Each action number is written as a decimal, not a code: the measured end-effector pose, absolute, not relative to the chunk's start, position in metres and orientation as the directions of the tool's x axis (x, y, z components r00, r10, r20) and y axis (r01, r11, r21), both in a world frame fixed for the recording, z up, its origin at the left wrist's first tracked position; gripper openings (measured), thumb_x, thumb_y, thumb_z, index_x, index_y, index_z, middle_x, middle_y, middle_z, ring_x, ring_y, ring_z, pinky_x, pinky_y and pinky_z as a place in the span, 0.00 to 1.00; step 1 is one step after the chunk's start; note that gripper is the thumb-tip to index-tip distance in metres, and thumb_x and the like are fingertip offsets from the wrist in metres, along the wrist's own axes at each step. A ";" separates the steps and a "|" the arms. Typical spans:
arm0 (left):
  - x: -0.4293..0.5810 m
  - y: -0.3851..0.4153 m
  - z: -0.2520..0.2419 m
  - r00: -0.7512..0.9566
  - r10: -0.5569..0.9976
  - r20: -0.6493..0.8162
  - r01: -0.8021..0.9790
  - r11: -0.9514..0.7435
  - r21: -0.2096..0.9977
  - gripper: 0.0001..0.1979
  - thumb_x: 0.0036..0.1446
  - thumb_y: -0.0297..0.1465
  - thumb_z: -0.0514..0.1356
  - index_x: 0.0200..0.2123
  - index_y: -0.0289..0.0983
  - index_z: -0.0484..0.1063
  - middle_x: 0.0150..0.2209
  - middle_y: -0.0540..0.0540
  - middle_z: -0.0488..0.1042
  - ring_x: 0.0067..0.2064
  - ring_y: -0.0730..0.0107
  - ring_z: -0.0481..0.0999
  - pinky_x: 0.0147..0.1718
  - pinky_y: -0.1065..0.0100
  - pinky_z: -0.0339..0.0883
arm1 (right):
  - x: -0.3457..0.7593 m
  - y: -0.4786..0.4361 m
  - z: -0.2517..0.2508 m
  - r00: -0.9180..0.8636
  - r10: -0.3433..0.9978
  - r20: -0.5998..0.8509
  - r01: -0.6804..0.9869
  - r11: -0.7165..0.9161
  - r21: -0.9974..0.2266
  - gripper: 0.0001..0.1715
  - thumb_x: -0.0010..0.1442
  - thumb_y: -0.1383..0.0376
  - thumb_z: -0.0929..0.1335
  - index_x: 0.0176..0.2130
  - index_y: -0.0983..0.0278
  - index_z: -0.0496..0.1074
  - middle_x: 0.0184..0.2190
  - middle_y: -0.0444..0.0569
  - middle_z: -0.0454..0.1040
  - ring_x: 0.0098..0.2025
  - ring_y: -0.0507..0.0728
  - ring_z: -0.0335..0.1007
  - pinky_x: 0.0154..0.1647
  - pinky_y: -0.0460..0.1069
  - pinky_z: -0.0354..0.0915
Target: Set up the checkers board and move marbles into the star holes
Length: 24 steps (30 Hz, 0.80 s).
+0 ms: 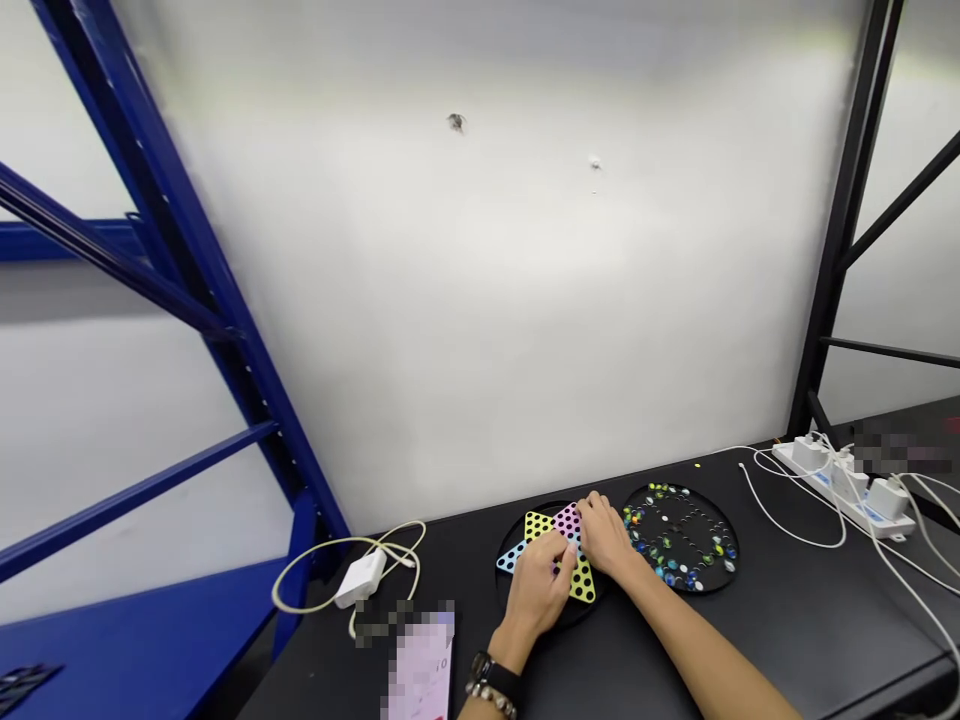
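A star-shaped Chinese checkers panel with yellow, pink and light-blue hole-punched points lies over a round black base on the table. My left hand, wearing a watch and beads at the wrist, rests over its middle with fingers curled and thumb bent in. What its fingertips pinch, if anything, is hidden. At the pink point, my right hand has its fingers closed over the panel's far right edge. Just right of that hand is a round black marble tray with colored glass marbles around its rim and in its holes.
A white power strip with plugged-in chargers and loose cables sits at the right. At the left are a white adapter with a coiled cable and a phone. Behind the black table rises a white wall; a blue metal frame stands left.
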State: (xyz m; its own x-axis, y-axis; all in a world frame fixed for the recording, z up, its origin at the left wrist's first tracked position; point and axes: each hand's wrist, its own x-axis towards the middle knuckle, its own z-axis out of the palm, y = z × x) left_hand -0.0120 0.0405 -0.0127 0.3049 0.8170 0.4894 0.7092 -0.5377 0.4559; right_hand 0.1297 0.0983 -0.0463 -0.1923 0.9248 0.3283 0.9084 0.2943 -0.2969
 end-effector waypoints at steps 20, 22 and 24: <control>-0.009 0.040 -0.010 0.317 0.817 0.482 0.707 -0.542 0.454 0.22 0.68 0.40 0.45 0.21 0.40 0.61 0.24 0.50 0.67 0.28 0.68 0.66 0.30 0.68 0.57 | 0.277 0.090 -0.033 0.014 0.975 0.221 0.414 0.196 -0.889 0.17 0.53 0.54 0.68 0.31 0.65 0.78 0.27 0.48 0.76 0.30 0.56 0.70 0.31 0.48 0.64; -0.009 0.040 -0.011 0.319 0.818 0.479 0.712 -0.540 0.449 0.22 0.68 0.40 0.45 0.21 0.40 0.60 0.24 0.50 0.67 0.28 0.68 0.66 0.30 0.68 0.57 | 0.271 0.084 -0.035 -0.130 0.976 0.176 0.457 0.216 -0.863 0.13 0.51 0.57 0.70 0.29 0.65 0.78 0.25 0.47 0.75 0.28 0.55 0.68 0.30 0.48 0.62; -0.009 0.040 -0.011 0.318 0.820 0.476 0.713 -0.538 0.449 0.22 0.68 0.40 0.45 0.21 0.40 0.59 0.24 0.50 0.67 0.28 0.68 0.66 0.30 0.68 0.57 | 0.260 0.079 -0.036 -0.266 0.954 0.138 0.499 0.259 -0.827 0.09 0.47 0.61 0.73 0.28 0.64 0.79 0.25 0.46 0.75 0.28 0.54 0.67 0.30 0.47 0.61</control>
